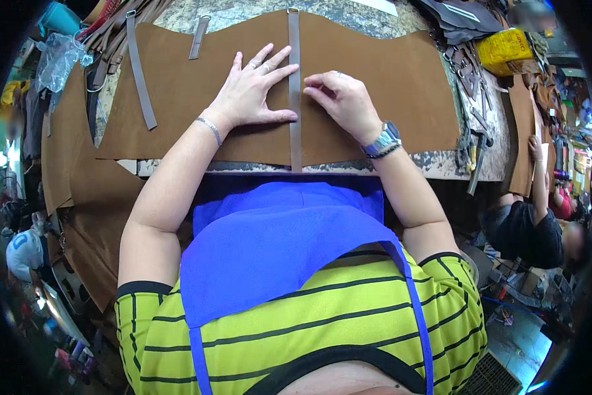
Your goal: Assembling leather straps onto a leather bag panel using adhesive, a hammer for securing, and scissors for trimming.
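Head view: touches grey strap (295,141) on brown leather (388,79) atop counter (497,155) with spread left grip (253,92), bunched right grip (345,99) alongside, cannot tell if pinching anything, and may skew strap through uneven pressure.

On the right, past the right hand (343,102), there's wide open leather (404,79) to pass over, up to the tools (478,161) crowding that side. The middle is tight: the left hand (253,92) and right hand flank the middle strap (295,141). Leftward, the long strap (140,72) and short strap (198,39) lie flat, easily cleared. A strap heap (109,49) blocks the far left corner, a yellow bag (505,52) the far right.
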Tool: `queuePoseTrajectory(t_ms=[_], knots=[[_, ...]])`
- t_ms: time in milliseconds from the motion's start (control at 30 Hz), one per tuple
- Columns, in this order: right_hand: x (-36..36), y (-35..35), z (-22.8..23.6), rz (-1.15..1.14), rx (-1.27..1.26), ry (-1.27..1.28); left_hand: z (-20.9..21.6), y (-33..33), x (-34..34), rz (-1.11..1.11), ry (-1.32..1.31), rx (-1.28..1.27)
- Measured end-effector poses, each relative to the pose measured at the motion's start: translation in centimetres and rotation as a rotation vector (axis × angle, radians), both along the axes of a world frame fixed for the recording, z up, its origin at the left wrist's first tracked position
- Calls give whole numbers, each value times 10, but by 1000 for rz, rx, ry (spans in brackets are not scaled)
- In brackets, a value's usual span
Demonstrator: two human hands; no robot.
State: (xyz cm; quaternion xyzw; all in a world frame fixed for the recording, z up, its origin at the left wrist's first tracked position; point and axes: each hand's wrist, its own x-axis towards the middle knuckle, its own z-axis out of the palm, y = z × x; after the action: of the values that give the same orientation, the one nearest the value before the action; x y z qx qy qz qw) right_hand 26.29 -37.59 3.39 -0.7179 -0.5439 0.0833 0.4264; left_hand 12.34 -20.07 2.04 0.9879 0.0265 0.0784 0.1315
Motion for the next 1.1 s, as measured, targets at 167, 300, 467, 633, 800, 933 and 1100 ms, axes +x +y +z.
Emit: queuePoseTrajectory(t_ms=[167,300,467,633,800,933,1100], knots=[[-4,7,-12,-76,-3,-154,0,-2,-1,31,43,43],[-14,8,-13,-74,-62,-199,1,-2,-4,55,53,48],[-29,-5,-6,-69,-184,-182,-1,-2,-4,63,43,38],[-20,6,-9,-144,-103,-242,-1,-3,-3,52,24,25],[-26,-6,-4,-10,-172,-304,1,-3,-4,64,46,27],[-18,-4,8,-34,-242,-282,2,-3,-5,65,44,26],[-24,7,1,-176,-245,-258,3,-4,-3,63,55,18]])
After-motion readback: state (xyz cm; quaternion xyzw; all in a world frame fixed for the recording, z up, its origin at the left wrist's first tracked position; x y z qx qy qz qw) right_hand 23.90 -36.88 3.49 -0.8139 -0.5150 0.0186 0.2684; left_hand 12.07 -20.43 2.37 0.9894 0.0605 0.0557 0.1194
